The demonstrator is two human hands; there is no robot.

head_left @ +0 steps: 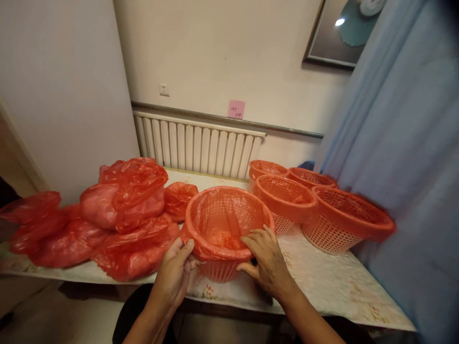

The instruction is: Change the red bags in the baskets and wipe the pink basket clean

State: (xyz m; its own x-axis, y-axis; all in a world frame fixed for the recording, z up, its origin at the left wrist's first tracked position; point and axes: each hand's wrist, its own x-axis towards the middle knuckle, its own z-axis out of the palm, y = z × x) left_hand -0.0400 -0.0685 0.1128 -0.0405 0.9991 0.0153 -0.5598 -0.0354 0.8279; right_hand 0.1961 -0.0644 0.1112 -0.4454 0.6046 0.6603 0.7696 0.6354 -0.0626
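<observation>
A perforated plastic basket stands upright at the table's front edge, right before me. A thin red plastic bag lines it and is folded over the rim. My left hand is closed at the left of the rim, pinching the bag's edge between thumb and fingers. On the right side, my right hand grips the rim, its fingers over the top and its thumb outside below. The folded bag hides the upper part of the basket's wall.
Several lined baskets stand to the right, beside a blue curtain. Several filled or bunched red bags are heaped on the left. A floral cloth covers the table. Behind it are a radiator and a wall with a pink note.
</observation>
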